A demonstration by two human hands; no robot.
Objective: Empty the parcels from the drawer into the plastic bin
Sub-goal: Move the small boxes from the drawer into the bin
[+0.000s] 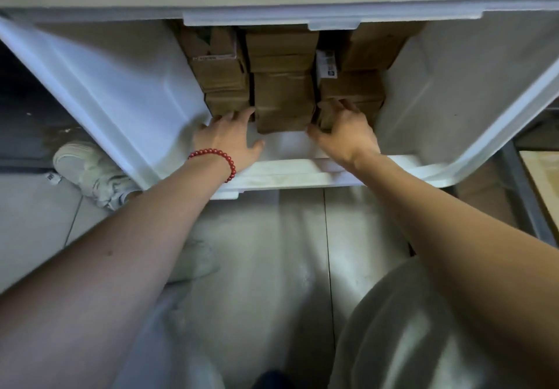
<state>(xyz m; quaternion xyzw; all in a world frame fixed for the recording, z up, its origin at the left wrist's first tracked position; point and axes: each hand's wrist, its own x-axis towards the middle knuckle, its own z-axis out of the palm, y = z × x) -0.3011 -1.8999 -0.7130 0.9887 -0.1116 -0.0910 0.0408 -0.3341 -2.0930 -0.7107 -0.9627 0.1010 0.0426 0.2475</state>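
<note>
A white plastic bin [121, 92] lies open in front of me, its near rim low in view. Several brown cardboard parcels [282, 98] stand packed in three rows at its middle and far end. My left hand [230, 140], with a red bead bracelet on the wrist, rests open on the bin floor; its fingertips touch the nearest parcel of the left row [227, 103]. My right hand [341, 130] is closed around the nearest parcel of the right row [352, 89]. The drawer cannot be told apart from the surfaces in view.
A white ledge [272, 16] overhangs the far end of the parcels. A white shoe [90, 171] stands on the tiled floor left of the bin. A metal frame [523, 195] and a wooden board [544, 177] sit at the right edge.
</note>
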